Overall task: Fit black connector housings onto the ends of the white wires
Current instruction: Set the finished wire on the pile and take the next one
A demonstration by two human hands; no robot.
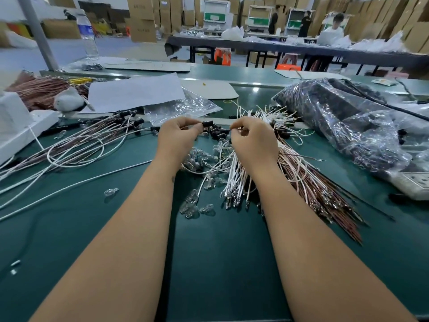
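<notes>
Housing (pixel 207 124), small and black, sits pinched at the fingertips of the left hand (pixel 178 133), held above the green bench (pixel 220 263) just over a heap of loose housings (pixel 217 132). It looks light and rigid, best taken by its body so the open end stays free. The right hand (pixel 253 138) is curled, fingertips pinched on what seems a thin wire end; the wire itself is too fine to make out there. White wires (pixel 234 175) under that hand look limp and springy, so gripping close behind the metal tip should stop buckling. Clear bulbs (pixel 197 159) lie scattered nearby, likely fragile
</notes>
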